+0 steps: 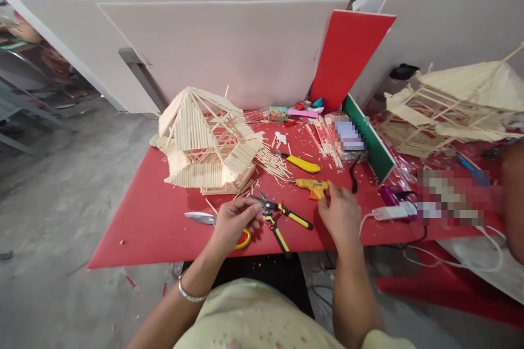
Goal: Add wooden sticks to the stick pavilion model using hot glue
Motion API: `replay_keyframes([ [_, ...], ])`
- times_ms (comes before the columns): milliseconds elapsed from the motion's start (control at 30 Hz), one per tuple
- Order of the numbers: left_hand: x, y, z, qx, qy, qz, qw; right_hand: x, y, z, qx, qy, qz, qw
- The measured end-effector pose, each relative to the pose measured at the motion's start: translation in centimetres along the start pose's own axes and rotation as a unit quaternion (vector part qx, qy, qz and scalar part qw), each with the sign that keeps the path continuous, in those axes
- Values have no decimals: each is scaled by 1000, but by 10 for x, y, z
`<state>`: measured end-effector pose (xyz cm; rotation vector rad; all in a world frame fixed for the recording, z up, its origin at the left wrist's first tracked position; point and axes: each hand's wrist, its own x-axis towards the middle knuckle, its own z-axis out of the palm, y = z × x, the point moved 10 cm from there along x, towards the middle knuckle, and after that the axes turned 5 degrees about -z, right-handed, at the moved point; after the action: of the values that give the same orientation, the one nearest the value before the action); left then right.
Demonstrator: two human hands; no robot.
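Note:
My left hand [234,222] is held above the scissors [200,218], its thumb and fingertips pinched together; whatever is between them is too small to make out. The scissors' yellow handle shows below that hand. My right hand [341,211] has its fingers closed on the handle of a yellow glue gun [308,185], whose nozzle points left. Between my hands lie pliers [282,237] with black and yellow handles, jaws towards the model. A model house [196,139] made of thin wooden sticks stands behind my left hand, with a slatted roof and partly open framework.
A yellow box cutter [303,163] and loose sticks [272,163] lie beside the model. Packs of chopsticks [325,139] and a phone [349,135] are near a green board [370,142]. A white power strip [395,211] with cables sits right. Another stick model [450,109] stands farther right.

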<state>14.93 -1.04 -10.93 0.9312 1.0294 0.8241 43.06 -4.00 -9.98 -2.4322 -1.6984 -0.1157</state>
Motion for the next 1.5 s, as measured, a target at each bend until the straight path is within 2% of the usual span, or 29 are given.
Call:
replay_keyframes([
  [67,1,-3,-2,-2,4,-6,1000,0,-15,-15,28,34,-38,998],
  [133,2,-5,-4,-5,5,-15,1000,4,-34,-16,50,11,-72,996],
  [300,0,-6,-20,-5,21,-18,1000,24,-85,4,44,-90,-134,986],
  [533,-3,-9,-58,-17,64,-20,998,71,-125,29,-6,-139,-155,978],
  [767,0,-9,-70,-29,73,-30,996,106,-158,48,-34,-172,-184,967],
  [1000,0,6,-71,-28,64,-13,997,120,-165,51,-33,-188,-198,961],
  [1267,3,-2,-55,-33,45,-16,998,132,-149,58,-26,-218,-199,955],
  [1500,6,-5,-41,-31,26,-25,999,138,-143,66,-36,-233,-231,944],
])
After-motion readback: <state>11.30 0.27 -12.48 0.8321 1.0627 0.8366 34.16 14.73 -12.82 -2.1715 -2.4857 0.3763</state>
